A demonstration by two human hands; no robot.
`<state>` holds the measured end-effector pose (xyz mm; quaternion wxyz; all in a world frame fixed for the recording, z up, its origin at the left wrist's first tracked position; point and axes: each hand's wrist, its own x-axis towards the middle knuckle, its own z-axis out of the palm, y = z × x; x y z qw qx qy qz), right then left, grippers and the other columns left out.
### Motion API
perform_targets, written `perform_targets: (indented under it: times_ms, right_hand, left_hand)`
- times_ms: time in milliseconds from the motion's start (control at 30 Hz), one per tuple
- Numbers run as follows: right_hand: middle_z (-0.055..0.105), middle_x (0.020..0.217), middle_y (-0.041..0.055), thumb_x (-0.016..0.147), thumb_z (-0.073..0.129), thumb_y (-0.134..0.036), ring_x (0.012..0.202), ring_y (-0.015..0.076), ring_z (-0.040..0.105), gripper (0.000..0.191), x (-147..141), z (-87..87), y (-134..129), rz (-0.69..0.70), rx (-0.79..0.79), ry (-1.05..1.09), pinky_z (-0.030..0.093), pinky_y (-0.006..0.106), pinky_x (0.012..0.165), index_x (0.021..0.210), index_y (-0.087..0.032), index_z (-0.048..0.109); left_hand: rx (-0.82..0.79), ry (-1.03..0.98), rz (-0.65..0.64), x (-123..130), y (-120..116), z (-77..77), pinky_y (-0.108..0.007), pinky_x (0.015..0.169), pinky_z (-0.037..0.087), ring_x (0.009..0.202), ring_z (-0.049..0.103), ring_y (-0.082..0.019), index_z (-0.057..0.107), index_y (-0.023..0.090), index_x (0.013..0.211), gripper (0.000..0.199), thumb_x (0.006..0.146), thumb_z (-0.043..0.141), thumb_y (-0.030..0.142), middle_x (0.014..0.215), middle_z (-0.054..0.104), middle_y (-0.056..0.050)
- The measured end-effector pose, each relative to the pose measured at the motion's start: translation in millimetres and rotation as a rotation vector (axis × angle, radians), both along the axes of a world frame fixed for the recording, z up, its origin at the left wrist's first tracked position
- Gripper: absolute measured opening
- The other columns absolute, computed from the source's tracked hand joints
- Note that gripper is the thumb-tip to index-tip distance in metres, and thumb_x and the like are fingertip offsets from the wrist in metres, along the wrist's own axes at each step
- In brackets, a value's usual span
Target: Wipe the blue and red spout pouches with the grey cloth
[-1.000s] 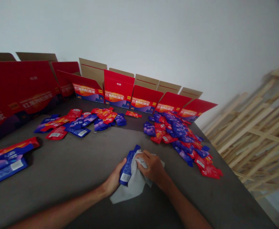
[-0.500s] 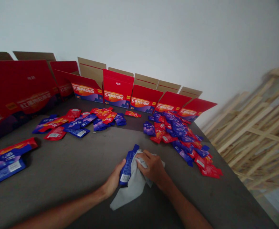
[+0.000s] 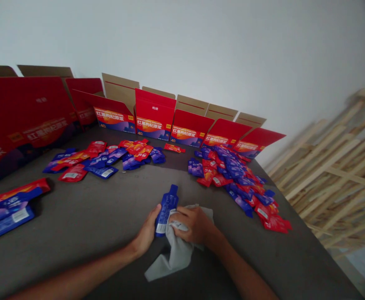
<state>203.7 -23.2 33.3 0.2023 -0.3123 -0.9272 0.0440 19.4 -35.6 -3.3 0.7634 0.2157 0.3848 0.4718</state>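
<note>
A blue pouch (image 3: 167,209) with a narrow spout end pointing away stands out near the middle, its barcode at the near end. My left hand (image 3: 147,231) grips its left edge, the thumb along the side. My right hand (image 3: 193,223) is closed on a grey cloth (image 3: 179,254), which touches the pouch's lower right side; one corner of the cloth hangs toward me. Ahead to the right lies a pile of red and blue pouches (image 3: 235,171). A looser group of pouches (image 3: 101,158) is at the back left.
Open red cartons (image 3: 152,118) with raised brown flaps line the back of the dark table (image 3: 107,212), before a pale wall. Larger pouches (image 3: 10,210) lie at the left edge. Wooden slats (image 3: 335,175) stand beyond the right edge.
My right hand and the cloth have slid down the pouch toward me, uncovering its upper part. The pouch has turned slightly more upright in view.
</note>
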Motion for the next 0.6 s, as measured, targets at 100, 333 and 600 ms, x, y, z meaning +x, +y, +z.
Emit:
perform_targets:
  times_ms: [100,333,600]
  right_hand:
    - [0.066,0.092,-0.0001,0.085,0.065,-0.029,0.071,0.0143,0.062,0.020,-1,-0.5,-1,0.026,-0.005,-0.020,0.044,0.024,0.063,0.104,-0.025,0.064]
    - [0.066,0.092,0.0037,0.088,0.060,-0.023,0.073,0.0159,0.065,0.016,1,-1.2,4,-0.299,0.091,0.137,0.048,0.024,0.066,0.104,-0.023,0.065]
    - [0.065,0.091,0.0041,0.093,0.055,-0.023,0.077,0.0167,0.065,0.012,6,5.3,6,-0.397,0.105,0.299,0.050,0.025,0.070,0.100,-0.023,0.064]
  left_hand:
    - [0.027,0.014,0.018,-1,3,-1.0,-0.034,0.079,0.050,0.081,0.068,-0.026,0.072,0.012,0.090,0.039,0.077,0.070,0.049,0.079,0.074,-0.006]
    - [0.143,0.119,-0.014,0,-2,16.5,-0.034,0.101,0.041,0.109,0.063,-0.028,0.075,0.015,0.098,0.039,0.079,0.070,0.048,0.098,0.076,-0.008]
    - [0.084,0.014,-0.144,-1,-4,15.2,-0.036,0.098,0.042,0.105,0.066,-0.030,0.074,0.016,0.108,0.041,0.080,0.069,0.046,0.096,0.078,-0.008]
